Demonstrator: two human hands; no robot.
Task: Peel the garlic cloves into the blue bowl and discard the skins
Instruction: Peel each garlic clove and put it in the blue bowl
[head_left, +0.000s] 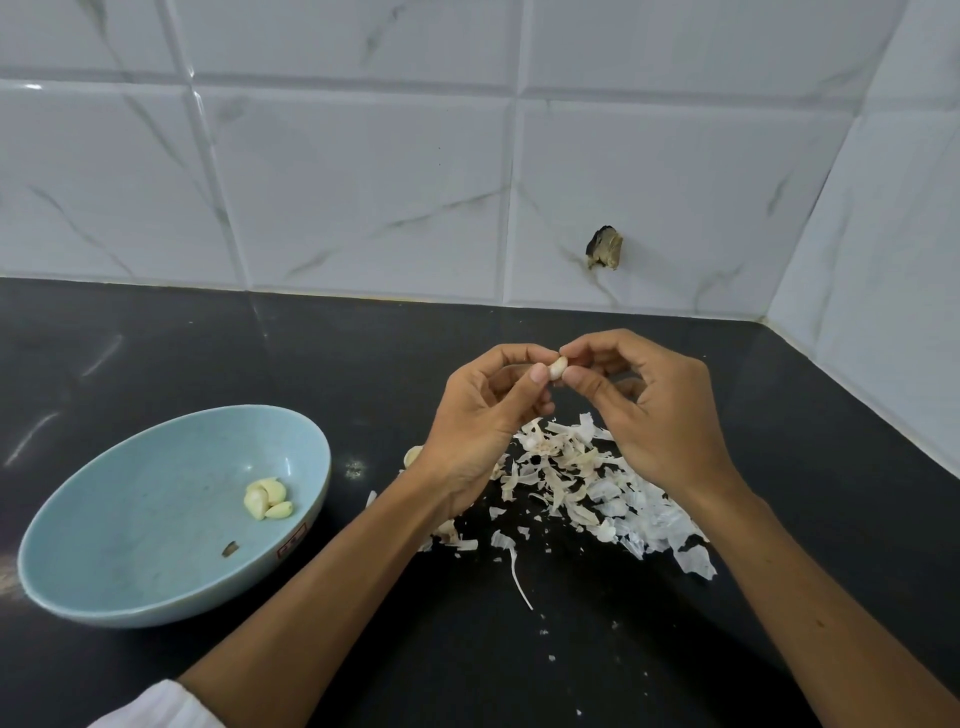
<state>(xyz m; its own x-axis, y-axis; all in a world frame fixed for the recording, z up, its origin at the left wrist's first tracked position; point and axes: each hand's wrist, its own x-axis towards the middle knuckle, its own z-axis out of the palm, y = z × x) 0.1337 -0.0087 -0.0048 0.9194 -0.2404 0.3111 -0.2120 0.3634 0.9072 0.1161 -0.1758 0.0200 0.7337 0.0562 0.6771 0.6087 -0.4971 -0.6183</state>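
Your L hand (483, 415) & R hand (657, 410) both pinch one garlic clove (557, 368) at fingertips, above the skins (582, 483), blue bowl (130, 519) w/ peeled cloves (267, 499) well left

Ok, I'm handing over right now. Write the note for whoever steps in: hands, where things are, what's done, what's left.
Left hand and right hand: both pinch one garlic clove at the fingertips, above the counter.
Blue bowl, to the left: a few peeled cloves inside, plus a dark scrap.
Skins lie in a loose pile on the counter under the hands; another clove sits beside the left hand.
Done: a few cloves peeled. Left: finish the held clove, bowl it, handle the other, discard the skins.
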